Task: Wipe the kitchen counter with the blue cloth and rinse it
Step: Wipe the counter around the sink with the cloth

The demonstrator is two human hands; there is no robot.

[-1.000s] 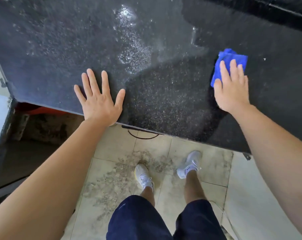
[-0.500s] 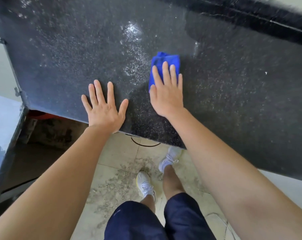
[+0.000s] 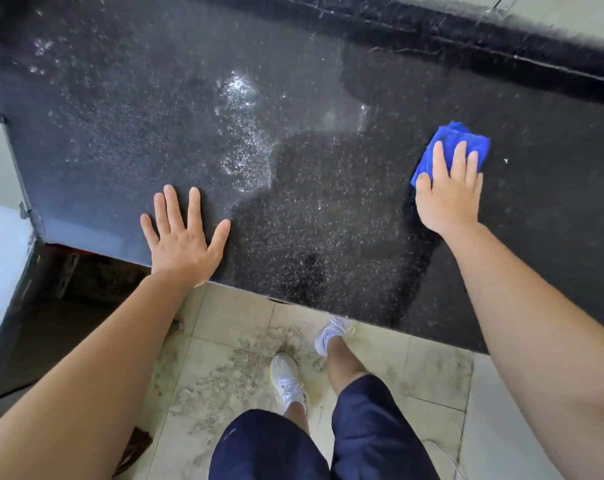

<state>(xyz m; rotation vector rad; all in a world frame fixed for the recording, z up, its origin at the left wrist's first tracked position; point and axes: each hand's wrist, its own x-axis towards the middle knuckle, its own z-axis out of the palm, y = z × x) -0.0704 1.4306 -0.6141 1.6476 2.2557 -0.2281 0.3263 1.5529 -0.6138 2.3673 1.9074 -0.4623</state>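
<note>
Under the flat right hand [image 3: 447, 197], a bunched bright-blue cloth [image 3: 457, 136] on black counter [image 3: 148, 116]; left hand [image 3: 182, 239] spread.

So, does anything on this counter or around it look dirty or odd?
Yes: a whitish speckled patch sits on the counter, left of the blue cloth. A white speck lies right of it. The floor tiles below look stained.

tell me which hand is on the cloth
The right hand, flat on the folded blue cloth; the left hand rests bare on the black speckled stone counter.
</note>
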